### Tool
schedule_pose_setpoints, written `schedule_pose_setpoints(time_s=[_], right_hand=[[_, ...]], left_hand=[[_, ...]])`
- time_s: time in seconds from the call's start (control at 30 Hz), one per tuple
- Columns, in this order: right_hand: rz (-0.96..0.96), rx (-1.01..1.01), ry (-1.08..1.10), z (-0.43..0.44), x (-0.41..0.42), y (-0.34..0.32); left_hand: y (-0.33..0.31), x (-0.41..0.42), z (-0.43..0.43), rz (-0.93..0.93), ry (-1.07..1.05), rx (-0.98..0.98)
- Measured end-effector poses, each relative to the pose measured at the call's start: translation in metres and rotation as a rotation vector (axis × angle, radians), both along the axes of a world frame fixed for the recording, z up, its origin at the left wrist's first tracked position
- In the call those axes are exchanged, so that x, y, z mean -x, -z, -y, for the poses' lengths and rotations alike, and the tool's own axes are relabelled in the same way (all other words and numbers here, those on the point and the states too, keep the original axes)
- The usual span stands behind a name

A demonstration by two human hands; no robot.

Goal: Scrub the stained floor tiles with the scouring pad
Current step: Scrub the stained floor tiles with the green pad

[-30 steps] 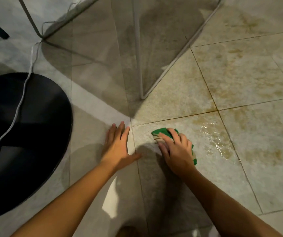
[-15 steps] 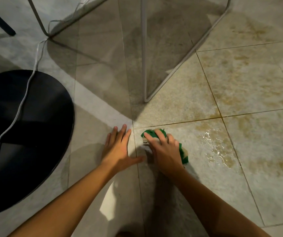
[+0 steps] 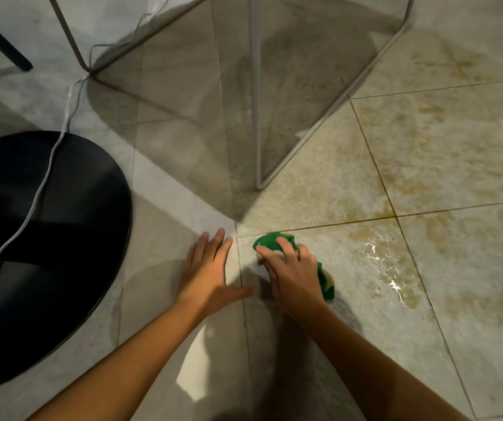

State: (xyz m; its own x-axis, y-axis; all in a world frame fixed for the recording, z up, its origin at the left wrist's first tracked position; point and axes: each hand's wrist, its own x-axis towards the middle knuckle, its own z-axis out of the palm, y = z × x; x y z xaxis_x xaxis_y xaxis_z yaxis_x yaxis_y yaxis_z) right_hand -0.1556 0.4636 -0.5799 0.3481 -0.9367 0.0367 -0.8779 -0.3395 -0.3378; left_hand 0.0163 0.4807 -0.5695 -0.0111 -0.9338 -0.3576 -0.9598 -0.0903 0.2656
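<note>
A green scouring pad (image 3: 270, 240) lies pressed on a pale floor tile (image 3: 350, 287), near the tile's far-left corner. My right hand (image 3: 294, 275) is curled over the pad and grips it; most of the pad is hidden under the fingers, with green showing at both ends. My left hand (image 3: 210, 271) rests flat on the neighbouring tile just left of the grout line, fingers spread, holding nothing. Brown stains (image 3: 420, 183) and a wet glossy patch (image 3: 387, 268) cover the tiles to the right of the pad.
A round black base (image 3: 46, 253) sits on the floor at the left with a grey cable (image 3: 40, 183) running over it. A thin white metal frame (image 3: 256, 117) stands just beyond the hands. A dark leg (image 3: 0, 41) is at the far left.
My right hand has slid the pad to the left, toward the tile's corner and closer to my left hand. The left hand stays planted.
</note>
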Motion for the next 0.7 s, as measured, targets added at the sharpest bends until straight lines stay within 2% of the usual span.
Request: schedule_pose_setpoints(time_s=[0.13,0.27,0.4,0.57,0.7], right_hand=[[0.036,0.072,0.055,0.026,0.002,0.002],[0.072,0.112,0.192,0.024,0.018,0.009],[0.025,-0.049,0.336,0.009,0.022,0.004],[-0.053,-0.086,-0.006,0.018,0.004,-0.006],[0.015,0.008,0.06,0.037,0.013,-0.001]], left_hand=[[-0.002,-0.001,0.001,0.041,0.013,0.009],[-0.006,-0.004,0.009,0.032,0.016,0.099],[-0.007,-0.005,0.028,-0.023,0.07,0.061],[-0.001,0.004,0.048,0.007,0.12,-0.025],[0.003,0.006,0.047,0.023,0.101,-0.02]])
